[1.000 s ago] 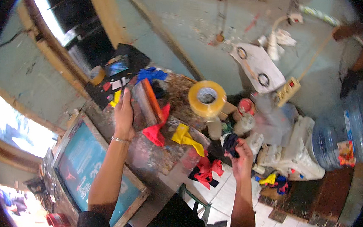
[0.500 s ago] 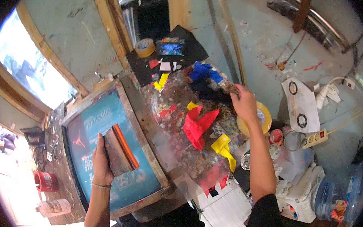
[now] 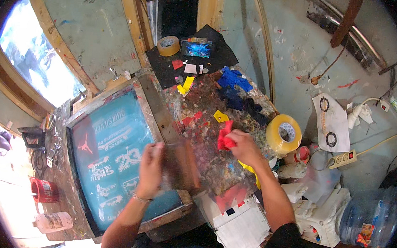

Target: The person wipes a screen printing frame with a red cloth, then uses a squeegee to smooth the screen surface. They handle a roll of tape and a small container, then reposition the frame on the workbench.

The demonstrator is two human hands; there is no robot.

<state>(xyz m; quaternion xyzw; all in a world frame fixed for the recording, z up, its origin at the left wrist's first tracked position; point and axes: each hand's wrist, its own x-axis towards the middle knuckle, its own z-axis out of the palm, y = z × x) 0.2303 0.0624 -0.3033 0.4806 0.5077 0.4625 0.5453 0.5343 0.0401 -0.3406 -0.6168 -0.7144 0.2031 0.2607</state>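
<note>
My left hand (image 3: 150, 169) grips a squeegee (image 3: 181, 164), blurred by motion, over the right side of a teal printing screen (image 3: 102, 130) in a frame. My right hand (image 3: 243, 146) pinches a red cloth (image 3: 226, 131) above the paint-stained worktop (image 3: 191, 132). A yellow cloth (image 3: 246, 166) lies partly behind my right forearm. Dark cloths (image 3: 235, 100) and a blue cloth (image 3: 234, 79) lie farther back, and a small yellow scrap (image 3: 220, 116) is just behind the red cloth.
Tape rolls (image 3: 276, 142) (image 3: 167, 45), a phone (image 3: 196, 49) on a black sheet, a power strip (image 3: 342, 158), white containers (image 3: 322, 213), a water jug (image 3: 358, 220), a red bucket (image 3: 44, 191) and a bottle (image 3: 53, 222) surround the work. A bright window (image 3: 41, 51) is at left.
My left hand has moved right with the squeegee. My right hand has moved from the dark cloth forward and down onto the red cloth, which is now bunched in its fingers.
</note>
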